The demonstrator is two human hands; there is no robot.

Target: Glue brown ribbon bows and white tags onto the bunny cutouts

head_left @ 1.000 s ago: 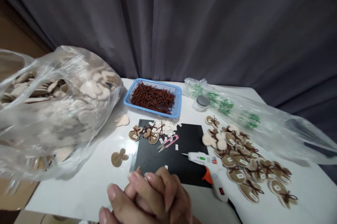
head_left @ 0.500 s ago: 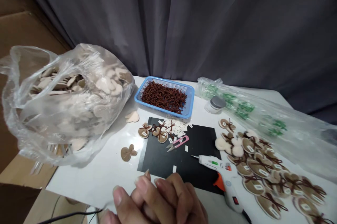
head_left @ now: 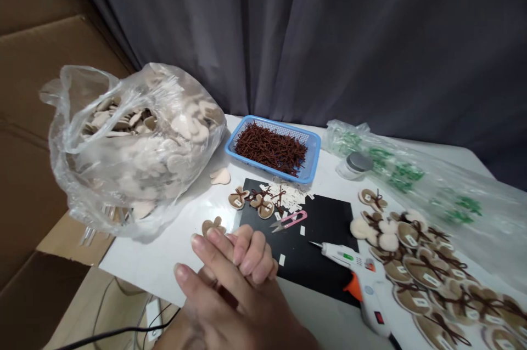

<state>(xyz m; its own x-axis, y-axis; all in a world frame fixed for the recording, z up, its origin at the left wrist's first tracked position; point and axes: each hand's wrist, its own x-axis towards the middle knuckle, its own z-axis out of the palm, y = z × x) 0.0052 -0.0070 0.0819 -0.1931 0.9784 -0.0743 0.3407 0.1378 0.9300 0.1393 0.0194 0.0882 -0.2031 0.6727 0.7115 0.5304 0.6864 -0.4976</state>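
My two hands are clasped together above the front edge of the table, with no object visible between them. My right hand (head_left: 242,303) lies on the near side, its fingers pointing up and to the left across the other hand. Behind it, my left hand (head_left: 256,258) is mostly hidden; its curled fingers wrap over the right hand. Just beyond the fingertips lies a brown felt rabbit-head piece (head_left: 213,225), partly covered. Pink thread snips (head_left: 291,220) rest on a black mat (head_left: 325,218), and a white glue gun (head_left: 358,267) with an orange trigger lies at its right edge.
A plastic bag (head_left: 135,158) of felt pieces stands at left. Behind the mat are a blue basket (head_left: 313,155) of brown bows and white labels (head_left: 290,196). Finished bowed pieces (head_left: 420,267), a grey-lidded jar (head_left: 354,166) and a long plastic bag (head_left: 444,202) with green print are at right.
My clasped hands have risen in the picture and shifted their grip, showing more of the right hand's back. The view has turned left, so the table things appear further right.
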